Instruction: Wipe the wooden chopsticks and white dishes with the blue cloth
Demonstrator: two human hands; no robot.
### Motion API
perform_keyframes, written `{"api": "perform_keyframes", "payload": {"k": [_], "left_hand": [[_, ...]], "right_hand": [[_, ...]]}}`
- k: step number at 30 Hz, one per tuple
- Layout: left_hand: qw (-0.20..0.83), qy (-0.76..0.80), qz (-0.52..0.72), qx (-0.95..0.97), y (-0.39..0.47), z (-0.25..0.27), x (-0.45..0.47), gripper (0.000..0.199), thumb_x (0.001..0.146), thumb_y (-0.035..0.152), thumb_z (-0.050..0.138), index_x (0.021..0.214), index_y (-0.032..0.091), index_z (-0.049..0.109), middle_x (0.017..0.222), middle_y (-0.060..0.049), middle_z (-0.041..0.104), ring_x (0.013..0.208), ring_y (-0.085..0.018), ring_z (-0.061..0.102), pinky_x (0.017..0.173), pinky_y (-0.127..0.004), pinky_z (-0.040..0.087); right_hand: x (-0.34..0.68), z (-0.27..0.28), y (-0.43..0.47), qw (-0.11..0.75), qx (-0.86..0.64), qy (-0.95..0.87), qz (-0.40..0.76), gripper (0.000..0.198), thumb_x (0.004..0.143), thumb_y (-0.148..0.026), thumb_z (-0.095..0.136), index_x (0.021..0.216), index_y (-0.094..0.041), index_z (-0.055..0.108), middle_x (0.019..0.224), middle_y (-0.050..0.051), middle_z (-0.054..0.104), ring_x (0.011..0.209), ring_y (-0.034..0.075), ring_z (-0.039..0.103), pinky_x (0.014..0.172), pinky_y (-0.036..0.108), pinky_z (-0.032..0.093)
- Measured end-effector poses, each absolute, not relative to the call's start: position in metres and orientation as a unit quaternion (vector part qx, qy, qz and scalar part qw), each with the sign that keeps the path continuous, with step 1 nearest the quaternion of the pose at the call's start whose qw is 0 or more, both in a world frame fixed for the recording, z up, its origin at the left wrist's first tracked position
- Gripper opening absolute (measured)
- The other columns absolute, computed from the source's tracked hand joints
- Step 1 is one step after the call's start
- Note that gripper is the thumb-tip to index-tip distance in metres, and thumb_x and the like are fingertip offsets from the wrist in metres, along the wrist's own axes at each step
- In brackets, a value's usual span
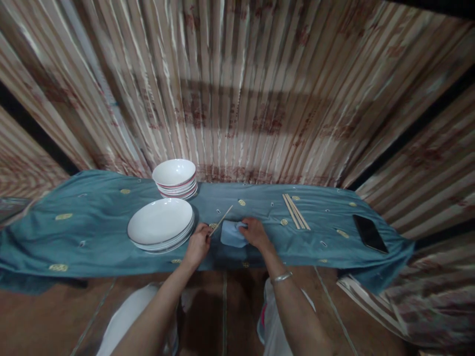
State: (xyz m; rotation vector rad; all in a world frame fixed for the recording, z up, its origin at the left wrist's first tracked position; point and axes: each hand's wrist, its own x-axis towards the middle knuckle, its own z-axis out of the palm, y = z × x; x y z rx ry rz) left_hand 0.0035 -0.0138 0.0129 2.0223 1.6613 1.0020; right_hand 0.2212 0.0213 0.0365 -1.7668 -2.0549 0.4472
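Pinched in my left hand [200,243] is a thin wooden chopstick [224,216], its far end pointing up and to the right. A small light-blue cloth [232,234] is gripped at its right side by my right hand [256,232], just beside the left hand. Part of the cloth's edge is hidden under my fingers. Several more chopsticks [295,211] lie side by side on the table, to the right of my right hand. A stack of white plates [160,220] with dark rims stands left of my left hand.
Behind the plates stands a stack of white bowls [174,172] with red rims. A black phone [370,233] lies near the table's right end. A teal patterned cloth [100,232] covers the narrow table, and a pleated curtain [230,94] hangs behind it.
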Motion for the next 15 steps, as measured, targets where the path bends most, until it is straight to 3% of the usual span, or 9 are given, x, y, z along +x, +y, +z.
{"api": "perform_keyframes", "payload": {"k": [4,9,12,15], "left_hand": [[0.247,0.587,0.381,0.670,-0.008,0.013,0.001,0.033,0.063,-0.001,0.052,0.085,0.018,0.068,0.090,-0.004,0.061,0.068,-0.013,0.062,0.069,-0.027,0.051],[0.415,0.538,0.524,0.513,-0.003,0.015,0.011,0.020,0.063,0.014,0.062,0.079,0.018,0.072,0.078,-0.002,0.067,0.071,-0.015,0.062,0.072,-0.029,0.051],[0.449,0.521,0.533,0.493,-0.004,0.017,0.027,0.019,0.064,0.022,0.064,0.080,0.017,0.073,0.081,-0.004,0.070,0.077,-0.017,0.064,0.074,-0.030,0.051],[0.494,0.487,0.528,0.490,-0.004,0.022,0.042,0.020,0.065,0.023,0.065,0.081,0.017,0.073,0.083,-0.004,0.070,0.081,-0.018,0.064,0.076,-0.031,0.051]], "right_hand": [[0.219,0.043,0.020,0.228,-0.657,-0.703,0.146,0.019,0.081,-0.031,0.055,0.081,-0.018,0.069,0.079,0.008,0.070,0.079,0.020,0.063,0.069,0.025,0.041],[0.221,0.051,0.028,0.321,-0.659,-0.651,0.197,0.022,0.077,-0.033,0.058,0.062,-0.018,0.065,0.055,0.001,0.058,0.057,0.014,0.053,0.055,0.024,0.033],[0.216,0.051,0.030,0.400,-0.623,-0.592,0.318,0.028,0.072,-0.039,0.060,0.054,-0.018,0.059,0.045,-0.005,0.044,0.047,0.010,0.041,0.048,0.022,0.027],[0.203,0.049,0.024,0.468,-0.552,-0.498,0.478,0.032,0.066,-0.048,0.065,0.059,-0.017,0.060,0.047,-0.007,0.044,0.045,0.008,0.037,0.044,0.021,0.026]]}}
